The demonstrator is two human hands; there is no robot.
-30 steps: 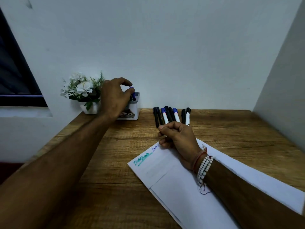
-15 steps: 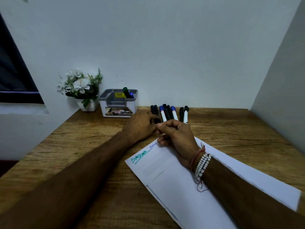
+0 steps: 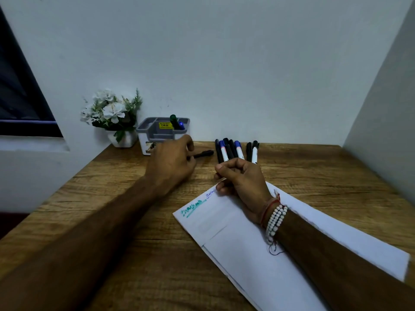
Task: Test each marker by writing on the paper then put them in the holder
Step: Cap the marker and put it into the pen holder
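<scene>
A row of several black and blue-capped markers (image 3: 234, 150) lies at the back of the wooden desk. My left hand (image 3: 171, 163) is closed on a black marker (image 3: 203, 153), holding it just left of the row with its end pointing right. My right hand (image 3: 243, 179) rests as a fist on the top corner of the white paper (image 3: 247, 248); nothing shows in its fingers. The paper carries a green scribble (image 3: 193, 207) and a small blue one. The grey holder (image 3: 146, 129) stands behind my left hand with a green and a blue marker (image 3: 176, 123) in it.
A small white pot of white flowers (image 3: 112, 113) stands left of the holder, against the back wall. A side wall closes the desk on the right. A dark window lies at the far left. Bare wooden desk (image 3: 125, 221) lies under my left forearm.
My left hand left the holder, reached to the marker row, and now has drawn one black marker out to the left. My right hand stayed on the paper.
</scene>
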